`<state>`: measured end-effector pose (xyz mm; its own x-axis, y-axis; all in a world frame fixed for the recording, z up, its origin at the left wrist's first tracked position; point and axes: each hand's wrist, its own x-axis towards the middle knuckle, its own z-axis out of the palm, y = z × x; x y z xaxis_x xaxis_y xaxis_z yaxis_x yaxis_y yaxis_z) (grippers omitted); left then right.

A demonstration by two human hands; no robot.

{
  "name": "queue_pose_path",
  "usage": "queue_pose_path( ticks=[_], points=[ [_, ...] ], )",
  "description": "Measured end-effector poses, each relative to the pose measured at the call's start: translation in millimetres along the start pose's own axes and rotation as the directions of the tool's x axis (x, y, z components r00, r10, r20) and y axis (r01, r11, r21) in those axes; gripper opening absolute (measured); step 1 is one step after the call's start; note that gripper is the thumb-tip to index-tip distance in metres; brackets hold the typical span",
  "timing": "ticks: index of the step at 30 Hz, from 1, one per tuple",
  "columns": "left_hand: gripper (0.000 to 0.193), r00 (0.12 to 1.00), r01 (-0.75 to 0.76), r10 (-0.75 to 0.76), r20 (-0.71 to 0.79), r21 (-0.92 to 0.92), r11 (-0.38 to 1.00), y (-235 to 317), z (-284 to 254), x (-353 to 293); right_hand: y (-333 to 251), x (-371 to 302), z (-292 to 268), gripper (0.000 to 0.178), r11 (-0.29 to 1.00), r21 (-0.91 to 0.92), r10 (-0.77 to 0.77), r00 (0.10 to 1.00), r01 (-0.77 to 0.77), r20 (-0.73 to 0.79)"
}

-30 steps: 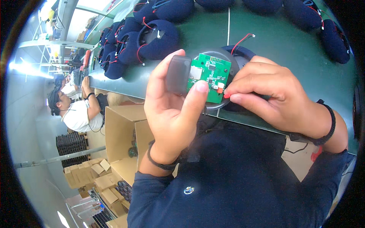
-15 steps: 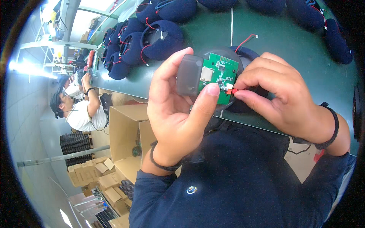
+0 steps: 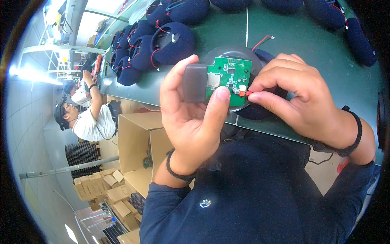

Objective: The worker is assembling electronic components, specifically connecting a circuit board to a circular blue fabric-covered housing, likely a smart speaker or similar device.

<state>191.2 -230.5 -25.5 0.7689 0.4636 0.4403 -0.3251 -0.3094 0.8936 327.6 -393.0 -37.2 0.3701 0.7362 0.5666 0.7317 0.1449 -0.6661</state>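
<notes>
My left hand [image 3: 191, 118] is closed round a green circuit board [image 3: 227, 73], thumb on its lower edge. A dark grey plastic block [image 3: 195, 83] sits at the board's left end, against the fingers. My right hand [image 3: 292, 91] pinches a small red plug [image 3: 248, 93] between thumb and forefinger. The plug meets an orange-and-white socket area [image 3: 242, 90] at the board's right edge; whether it is fully seated I cannot tell. Behind the board is a round dark grey plastic part [image 3: 217, 53]. A navy fabric-covered shell [image 3: 260, 112], partly hidden by my hands, lies under them.
On the green table [image 3: 227, 24] stand several navy round shells [image 3: 178, 40] with red wires, at the back and left. A red wire with a white plug [image 3: 264, 40] sticks up behind my hands. An open cardboard box [image 3: 138, 138] stands at left; beyond it works a person [image 3: 95, 118].
The board and my left hand have shifted slightly left, and the board is turned a little more upright. My right finger and thumb keep pinching the red plug at its edge.
</notes>
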Motion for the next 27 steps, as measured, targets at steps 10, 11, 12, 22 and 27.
queue_pose_path(
  ticks=[10,11,12,22,27],
  points=[
    [0.058,0.997,-0.071,0.067,0.038,0.119,0.99,-2,0,-6,-1,-1,-2,0.012,0.999,0.024,0.04,0.999,-0.04,0.01],
    [0.058,0.997,-0.072,0.068,0.038,0.119,0.99,-2,1,-6,1,0,-1,0.012,0.999,0.03,0.025,1.0,-0.025,0.005],
    [0.059,0.999,-0.048,0.047,0.019,0.052,0.998,-3,3,-4,3,0,-1,0.012,0.999,0.036,0.01,1.0,-0.01,0.0],
    [0.06,0.998,0.058,-0.061,-0.015,-0.167,0.984,-6,4,-6,1,1,1,0.012,0.995,0.07,0.072,0.997,-0.07,-0.02],
    [0.059,0.999,0.052,-0.053,-0.003,-0.075,0.996,-6,4,-9,9,3,-2,0.01,0.998,0.061,-0.002,1.0,0.001,0.006]
  ],
)
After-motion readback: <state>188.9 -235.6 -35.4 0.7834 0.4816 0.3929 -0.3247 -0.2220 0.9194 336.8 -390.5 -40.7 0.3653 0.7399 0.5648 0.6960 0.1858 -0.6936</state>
